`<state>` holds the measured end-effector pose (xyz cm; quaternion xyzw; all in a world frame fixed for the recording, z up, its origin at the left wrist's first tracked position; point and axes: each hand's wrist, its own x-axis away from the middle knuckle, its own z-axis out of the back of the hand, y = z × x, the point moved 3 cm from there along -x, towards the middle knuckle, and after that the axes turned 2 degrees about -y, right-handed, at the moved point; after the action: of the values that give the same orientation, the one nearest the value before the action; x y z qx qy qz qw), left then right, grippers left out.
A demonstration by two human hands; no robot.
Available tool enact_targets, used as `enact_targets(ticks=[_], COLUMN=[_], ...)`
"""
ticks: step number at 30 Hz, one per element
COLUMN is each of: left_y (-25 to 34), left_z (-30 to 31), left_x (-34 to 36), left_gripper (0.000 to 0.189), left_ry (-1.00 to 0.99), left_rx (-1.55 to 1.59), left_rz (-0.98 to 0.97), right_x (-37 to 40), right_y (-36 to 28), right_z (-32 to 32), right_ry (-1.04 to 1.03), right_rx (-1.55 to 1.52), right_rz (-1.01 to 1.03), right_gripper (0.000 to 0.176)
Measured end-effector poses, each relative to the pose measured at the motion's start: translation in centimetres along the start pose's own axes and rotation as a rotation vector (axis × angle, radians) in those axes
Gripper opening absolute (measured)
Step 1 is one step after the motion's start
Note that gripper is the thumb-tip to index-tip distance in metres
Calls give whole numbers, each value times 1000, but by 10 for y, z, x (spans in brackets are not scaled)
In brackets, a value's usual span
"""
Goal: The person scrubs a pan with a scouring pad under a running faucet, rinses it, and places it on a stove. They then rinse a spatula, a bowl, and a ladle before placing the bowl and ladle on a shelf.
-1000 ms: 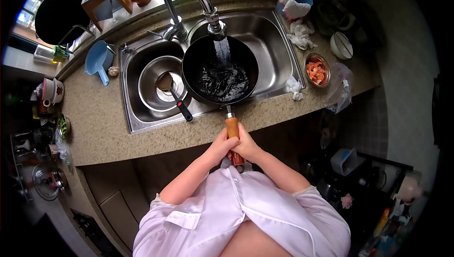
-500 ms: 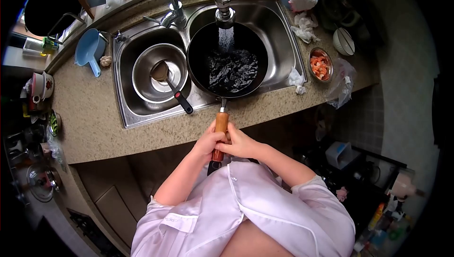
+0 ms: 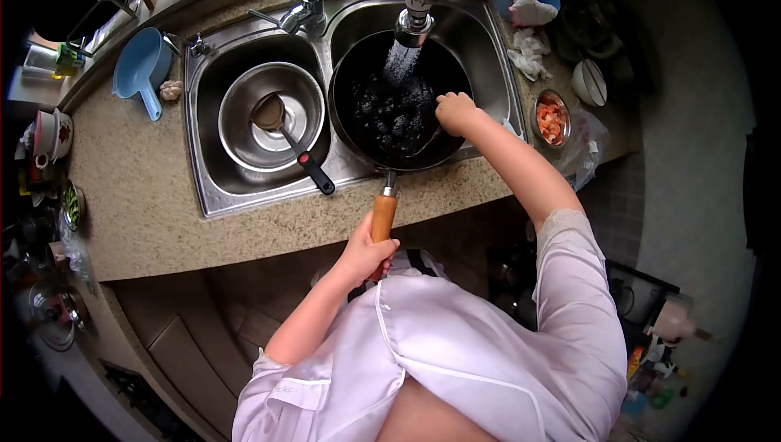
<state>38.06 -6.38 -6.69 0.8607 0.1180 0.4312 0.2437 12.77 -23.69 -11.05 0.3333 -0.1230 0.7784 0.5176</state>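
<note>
Over a speckled stone counter point(image 3: 146, 206) with a double sink point(image 3: 488, 43), held a black pan point(image 3: 370, 121) under the running tap point(image 3: 416, 11)

Gripped the wooden handle point(image 3: 383, 214) with the left hand point(image 3: 366, 253), closed tight around it; laid the right hand point(image 3: 455, 113) on the pan's far rim, fingers curled, could not tell whether around anything. Set the pan across the right basin, with water pooled inside. Judged it stiff, heavy with water and probably slick at the wet rim, so best taken by the dry handle. Noted a steel bowl point(image 3: 244, 104) with a ladle point(image 3: 289, 137) in the left basin just beside, the tap close above the rim, crumpled paper point(image 3: 527, 56) and a small bowl of chopped food point(image 3: 551, 117) near the right edge
</note>
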Motion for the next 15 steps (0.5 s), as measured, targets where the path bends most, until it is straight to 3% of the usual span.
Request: enact_targets(ticks=[3,5,8,9,10,13,15], left_y=[1,2,7,10,12,6,7], left_z=[5,4,6,5,5,7,7], left_x=[1,1,4,4,4,1,2], left_gripper=[53,53,61,62,62,61,61], left_ry=[27,22,2,-8,-17,-17,-21], left_rx=[-27,-18,-64,-74,-83,-78,-79], left_rz=[-23,-49,-4,-21,-39,-57,-47], right_x=[-7,-10,-13,-11,-13,-6,-13], right_y=[-22,-13,4,-5,-8,-21,-1], right_z=[-18,-14,-4,-6,0,11,2], right_ry=[-208,-335,-90,-236,-238,-500,-252], right_rx=[-321,-266,-101,-94,-85,-156,-99], right_rz=[49,127,23,77,80,156,58], right_gripper=[29,29,27,28,28,34,27])
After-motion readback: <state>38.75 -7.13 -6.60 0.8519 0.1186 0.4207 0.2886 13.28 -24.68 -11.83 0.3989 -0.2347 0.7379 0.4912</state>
